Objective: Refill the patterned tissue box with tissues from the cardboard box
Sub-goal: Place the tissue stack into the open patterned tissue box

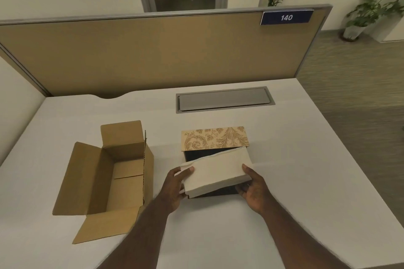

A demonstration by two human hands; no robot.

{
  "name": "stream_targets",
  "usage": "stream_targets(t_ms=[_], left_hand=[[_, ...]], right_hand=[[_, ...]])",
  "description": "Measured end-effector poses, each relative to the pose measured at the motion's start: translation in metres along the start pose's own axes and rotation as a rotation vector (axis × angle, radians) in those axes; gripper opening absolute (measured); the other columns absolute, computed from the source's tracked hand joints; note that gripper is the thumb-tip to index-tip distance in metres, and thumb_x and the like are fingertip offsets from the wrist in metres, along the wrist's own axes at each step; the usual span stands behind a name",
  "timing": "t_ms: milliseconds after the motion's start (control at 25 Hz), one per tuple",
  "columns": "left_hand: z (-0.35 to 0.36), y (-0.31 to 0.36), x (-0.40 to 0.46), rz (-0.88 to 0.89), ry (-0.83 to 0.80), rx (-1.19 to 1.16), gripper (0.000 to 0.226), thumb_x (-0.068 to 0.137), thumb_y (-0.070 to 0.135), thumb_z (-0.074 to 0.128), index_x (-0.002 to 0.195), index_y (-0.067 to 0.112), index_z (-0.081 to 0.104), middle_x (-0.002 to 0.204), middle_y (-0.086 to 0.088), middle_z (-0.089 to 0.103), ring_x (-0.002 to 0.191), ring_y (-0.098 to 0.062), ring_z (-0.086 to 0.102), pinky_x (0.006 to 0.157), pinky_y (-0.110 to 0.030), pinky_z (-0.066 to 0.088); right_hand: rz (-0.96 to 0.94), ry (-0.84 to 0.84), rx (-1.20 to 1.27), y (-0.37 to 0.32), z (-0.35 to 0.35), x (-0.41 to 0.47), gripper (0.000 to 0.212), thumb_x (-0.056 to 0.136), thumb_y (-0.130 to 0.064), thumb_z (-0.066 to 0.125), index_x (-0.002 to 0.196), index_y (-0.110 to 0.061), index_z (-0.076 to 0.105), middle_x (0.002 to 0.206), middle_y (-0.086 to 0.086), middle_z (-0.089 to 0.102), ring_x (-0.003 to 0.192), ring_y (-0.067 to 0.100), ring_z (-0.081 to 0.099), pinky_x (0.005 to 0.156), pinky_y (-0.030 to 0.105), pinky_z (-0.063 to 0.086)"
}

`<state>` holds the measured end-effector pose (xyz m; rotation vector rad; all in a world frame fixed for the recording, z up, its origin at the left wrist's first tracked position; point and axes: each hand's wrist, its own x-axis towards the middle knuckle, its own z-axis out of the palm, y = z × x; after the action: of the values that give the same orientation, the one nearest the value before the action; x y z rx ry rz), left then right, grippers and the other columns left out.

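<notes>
A thick white stack of tissues (215,170) hangs tilted over the open patterned tissue box (215,140), whose gold floral lid stands up at the far side above a dark inside. My left hand (173,190) grips the stack's left end and my right hand (253,190) grips its right end. The stack hides most of the box's opening. To the left stands the brown cardboard box (105,179), flaps spread open, with no tissues showing inside.
Everything rests on a white desk (284,181). A grey cable hatch (224,99) is set into the desk behind the boxes. A tan partition panel (153,50) with a blue "140" sign closes the far edge. Potted plants stand on the floor at far right.
</notes>
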<state>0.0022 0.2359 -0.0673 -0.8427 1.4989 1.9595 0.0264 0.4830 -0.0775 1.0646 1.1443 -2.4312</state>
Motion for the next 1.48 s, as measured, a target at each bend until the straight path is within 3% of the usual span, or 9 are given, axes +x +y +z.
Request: stream_targets(t_ms=[120, 200, 280, 480, 680, 840, 1160, 1360, 1480], left_hand=[[0.002, 0.003, 0.010, 0.009, 0.021, -0.033, 0.063, 0.075, 0.031, 0.081, 0.129, 0.024, 0.049, 0.123, -0.013, 0.063, 0.113, -0.032, 0.059, 0.096, -0.048, 0.049], [0.003, 0.005, 0.015, 0.028, 0.015, -0.048, 0.065, 0.075, 0.027, 0.082, 0.130, 0.021, 0.049, 0.119, -0.013, 0.065, 0.103, -0.028, 0.062, 0.089, -0.045, 0.052], [0.004, 0.006, 0.021, 0.037, 0.021, -0.049, 0.069, 0.074, 0.022, 0.083, 0.132, 0.019, 0.046, 0.117, -0.013, 0.064, 0.101, -0.027, 0.063, 0.094, -0.046, 0.051], [0.010, 0.008, 0.036, 0.018, 0.073, -0.040, 0.079, 0.072, 0.022, 0.085, 0.136, 0.020, 0.039, 0.127, -0.015, 0.056, 0.112, -0.030, 0.059, 0.097, -0.042, 0.052], [0.008, 0.006, 0.046, 0.011, 0.083, -0.107, 0.084, 0.074, 0.014, 0.084, 0.141, 0.015, 0.034, 0.135, -0.016, 0.052, 0.116, -0.031, 0.058, 0.096, -0.042, 0.051], [0.006, 0.007, 0.049, 0.020, 0.099, -0.145, 0.083, 0.075, 0.009, 0.081, 0.144, 0.011, 0.034, 0.136, -0.018, 0.053, 0.115, -0.032, 0.059, 0.092, -0.040, 0.053], [0.007, 0.004, 0.059, 0.057, 0.127, -0.101, 0.079, 0.075, 0.011, 0.082, 0.141, 0.009, 0.038, 0.137, -0.019, 0.051, 0.117, -0.032, 0.059, 0.104, -0.046, 0.049], [0.007, 0.002, 0.061, 0.088, 0.168, -0.083, 0.080, 0.071, 0.015, 0.086, 0.137, 0.012, 0.042, 0.135, -0.016, 0.051, 0.119, -0.032, 0.056, 0.106, -0.048, 0.047], [0.007, 0.001, 0.063, 0.091, 0.175, -0.078, 0.080, 0.071, 0.016, 0.086, 0.137, 0.011, 0.041, 0.136, -0.016, 0.049, 0.120, -0.032, 0.055, 0.107, -0.048, 0.046]], right_hand=[[0.062, 0.003, -0.146, -0.007, -0.005, 0.009, 0.034, 0.077, -0.022, 0.073, 0.107, -0.016, 0.060, 0.109, 0.008, 0.062, 0.105, 0.027, 0.058, 0.087, 0.039, 0.048], [0.094, 0.014, -0.210, -0.011, -0.008, 0.016, 0.028, 0.078, -0.020, 0.073, 0.103, -0.016, 0.062, 0.109, 0.009, 0.062, 0.105, 0.028, 0.058, 0.092, 0.040, 0.048], [0.101, 0.045, -0.222, -0.015, -0.010, 0.022, 0.026, 0.077, -0.020, 0.074, 0.100, -0.015, 0.062, 0.104, 0.011, 0.063, 0.100, 0.027, 0.058, 0.086, 0.039, 0.050], [0.089, 0.107, -0.305, -0.021, -0.011, 0.038, 0.029, 0.075, -0.024, 0.079, 0.096, -0.016, 0.060, 0.103, 0.011, 0.063, 0.096, 0.026, 0.057, 0.089, 0.041, 0.047], [0.077, 0.130, -0.504, -0.025, -0.012, 0.053, 0.031, 0.074, -0.038, 0.080, 0.090, -0.017, 0.064, 0.094, 0.002, 0.062, 0.085, 0.020, 0.053, 0.080, 0.036, 0.043], [0.079, 0.138, -0.553, -0.023, -0.009, 0.060, 0.038, 0.073, -0.044, 0.080, 0.093, -0.018, 0.061, 0.100, 0.002, 0.059, 0.091, 0.020, 0.052, 0.086, 0.037, 0.044], [-0.064, 0.163, -0.665, -0.019, -0.005, 0.066, 0.033, 0.081, -0.044, 0.072, 0.087, -0.013, 0.064, 0.086, 0.003, 0.064, 0.080, 0.018, 0.055, 0.079, 0.035, 0.043], [-0.112, 0.137, -0.749, -0.018, -0.007, 0.064, 0.043, 0.087, -0.043, 0.066, 0.110, -0.007, 0.067, 0.103, 0.006, 0.070, 0.099, 0.026, 0.062, 0.090, 0.040, 0.047], [-0.131, 0.131, -0.756, -0.018, -0.005, 0.063, 0.042, 0.089, -0.042, 0.064, 0.110, -0.006, 0.067, 0.100, 0.005, 0.069, 0.096, 0.025, 0.062, 0.085, 0.035, 0.045]])
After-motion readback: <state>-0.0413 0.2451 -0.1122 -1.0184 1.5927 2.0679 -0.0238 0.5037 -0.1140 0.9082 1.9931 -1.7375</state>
